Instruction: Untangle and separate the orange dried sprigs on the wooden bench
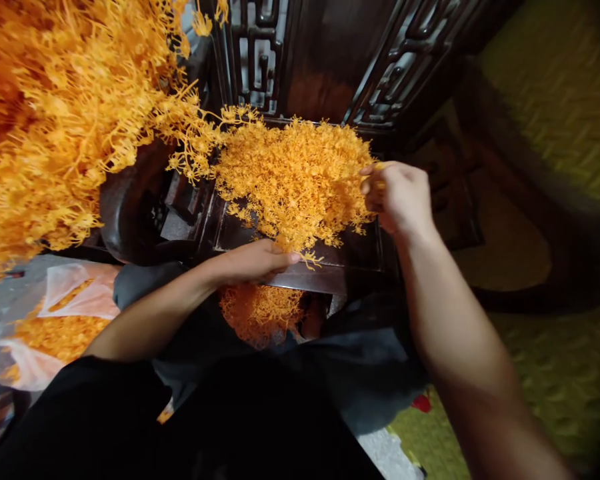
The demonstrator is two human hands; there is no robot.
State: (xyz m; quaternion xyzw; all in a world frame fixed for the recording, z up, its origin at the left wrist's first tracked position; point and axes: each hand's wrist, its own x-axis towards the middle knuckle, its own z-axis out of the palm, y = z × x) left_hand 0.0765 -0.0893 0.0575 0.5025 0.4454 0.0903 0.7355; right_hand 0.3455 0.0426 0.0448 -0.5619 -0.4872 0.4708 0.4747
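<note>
A heap of small orange plastic flower-like sprigs lies on a dark wooden seat. At the heap's front edge, my left hand is closed, thumb against fingers, on an orange sprig whose thin ends stick out past the thumb. My right hand is at the heap's right edge with its fingers curled in. A bit of orange piece shows at those fingers; the rest of what they grip is hidden.
A much larger orange mass rises at the upper left and joins the heap by a tangled strand. Below the seat's edge is another orange pile. A plastic bag with orange pieces lies lower left. A carved wooden backrest stands behind.
</note>
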